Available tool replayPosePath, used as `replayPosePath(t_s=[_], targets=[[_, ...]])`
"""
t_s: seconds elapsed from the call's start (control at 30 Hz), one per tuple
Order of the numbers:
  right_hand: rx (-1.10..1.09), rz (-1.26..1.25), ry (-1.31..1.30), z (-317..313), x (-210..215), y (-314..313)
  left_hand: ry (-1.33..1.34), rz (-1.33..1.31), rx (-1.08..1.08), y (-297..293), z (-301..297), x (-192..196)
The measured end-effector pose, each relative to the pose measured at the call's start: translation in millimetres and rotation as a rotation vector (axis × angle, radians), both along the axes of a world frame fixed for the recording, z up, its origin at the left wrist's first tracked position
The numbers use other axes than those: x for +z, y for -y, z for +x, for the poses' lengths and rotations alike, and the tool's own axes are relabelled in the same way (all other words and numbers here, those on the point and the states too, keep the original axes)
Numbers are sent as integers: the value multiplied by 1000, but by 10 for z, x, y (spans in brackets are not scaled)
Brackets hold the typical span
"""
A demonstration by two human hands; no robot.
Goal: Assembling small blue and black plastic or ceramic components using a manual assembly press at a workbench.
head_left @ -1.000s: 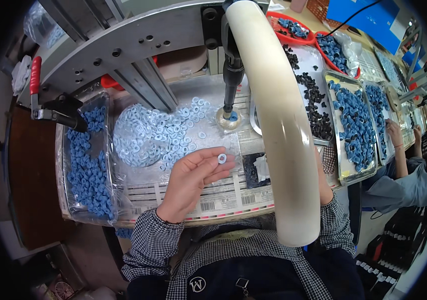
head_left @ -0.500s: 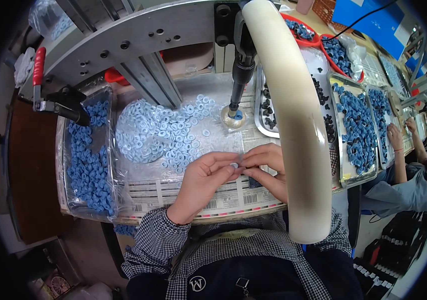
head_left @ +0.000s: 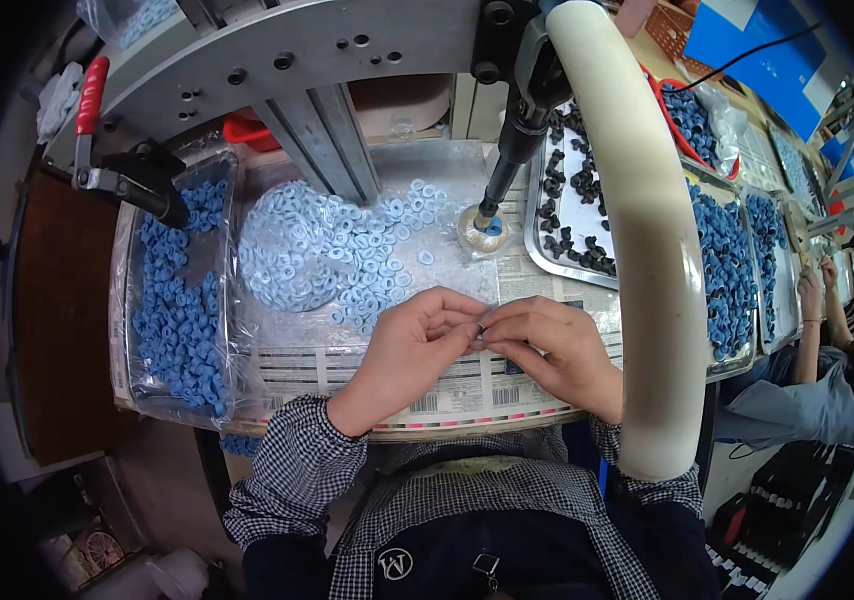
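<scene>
1. Risk: the small part [head_left: 483, 327] pinched between my two hands could slip and drop onto the printed paper sheet [head_left: 447, 385] at the near edge of the surface. The likely cause is the slight fingertip grip on so small a piece.
2. Risk: a dropped part could roll into the pile of pale blue rings [head_left: 332, 255] just beyond my hands and be lost among them.
3. Risk: my right wrist lies close to the white padded lever [head_left: 647, 250]; a sideways move could knock it.
4. Left hand [head_left: 412, 345]: fingers curled nearly closed, tips pinching the small part from the left.
5. Right hand [head_left: 547, 345]: fingers likewise nearly closed, tips meeting the same part from the right. Both hands touch at the fingertips.
6. Location: the part sits between the fingertips, above the paper sheet, near the middle of the near edge. Its exact shape is too small to tell.
7. Surroundings: the press tool [head_left: 482, 225] stands beyond the hands; the clear tray of dark blue pieces [head_left: 182, 310] lies at the left edge.
</scene>
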State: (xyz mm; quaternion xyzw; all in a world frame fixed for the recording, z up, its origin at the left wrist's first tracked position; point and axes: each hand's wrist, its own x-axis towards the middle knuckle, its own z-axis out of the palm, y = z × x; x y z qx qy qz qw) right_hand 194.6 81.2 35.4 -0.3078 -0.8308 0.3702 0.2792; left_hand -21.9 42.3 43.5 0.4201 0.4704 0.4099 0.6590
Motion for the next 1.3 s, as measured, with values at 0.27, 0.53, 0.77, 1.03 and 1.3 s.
replayPosePath(t_s=[0.27,0.53,0.77,1.03,1.3], targets=[[40,47,-27,46,28,-20,150,-160,-52,-4,-113,-54],[62,149,6,86,22,12,294,-175,-9,67,-58,-182],[65,266,76,58,89,25,102,-142,-11,47,-25,58],[69,148,-61,75,17,8,297,-148,28,130,3,-233],[-130,-185,-116,-3,155,137,320,-126,30,152,38,-230]])
